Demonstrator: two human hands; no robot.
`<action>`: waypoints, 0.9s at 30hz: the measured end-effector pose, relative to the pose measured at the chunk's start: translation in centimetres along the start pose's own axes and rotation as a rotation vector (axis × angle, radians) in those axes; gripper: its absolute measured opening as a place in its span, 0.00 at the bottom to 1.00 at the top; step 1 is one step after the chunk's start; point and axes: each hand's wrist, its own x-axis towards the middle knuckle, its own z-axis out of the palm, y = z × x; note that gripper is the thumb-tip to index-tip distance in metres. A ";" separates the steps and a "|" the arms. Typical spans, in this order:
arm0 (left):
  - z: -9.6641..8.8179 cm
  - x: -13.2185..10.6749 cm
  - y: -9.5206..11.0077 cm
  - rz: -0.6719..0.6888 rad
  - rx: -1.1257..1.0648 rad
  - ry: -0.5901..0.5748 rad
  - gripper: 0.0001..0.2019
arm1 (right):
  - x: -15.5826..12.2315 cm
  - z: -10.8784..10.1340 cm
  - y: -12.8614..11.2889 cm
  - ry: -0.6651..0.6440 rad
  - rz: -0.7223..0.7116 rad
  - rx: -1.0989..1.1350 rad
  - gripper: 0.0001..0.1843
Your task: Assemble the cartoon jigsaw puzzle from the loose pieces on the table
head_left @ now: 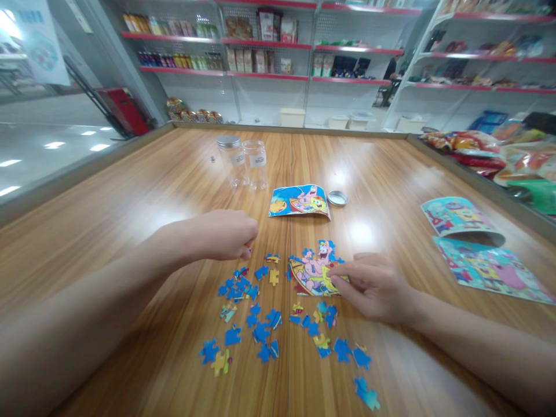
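A partly joined cartoon jigsaw (313, 270) lies on the wooden table (143, 191). My right hand (373, 286) rests at its right edge, fingertips pressing on a yellow part of it. My left hand (228, 234) hovers to the left, fingers curled closed, and seems to pinch a small piece at its tips. Several loose blue and yellow pieces (260, 324) are scattered in front of both hands. A printed reference picture (299, 201) lies just beyond the jigsaw.
Two clear plastic jars (243, 162) stand farther back, one capped, with a loose metal lid (337, 198) beside the picture. Two more printed sheets (478, 255) lie at the right. Snack bags (499, 153) pile at the right edge. Store shelves line the back.
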 end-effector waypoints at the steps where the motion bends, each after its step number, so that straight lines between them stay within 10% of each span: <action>1: 0.0 0.0 0.0 -0.003 0.005 -0.003 0.09 | 0.0 0.0 0.0 -0.001 0.003 -0.002 0.04; 27: 0.9 0.6 -0.9 -0.045 -0.155 -0.023 0.02 | 0.1 0.1 0.0 0.033 0.012 0.022 0.05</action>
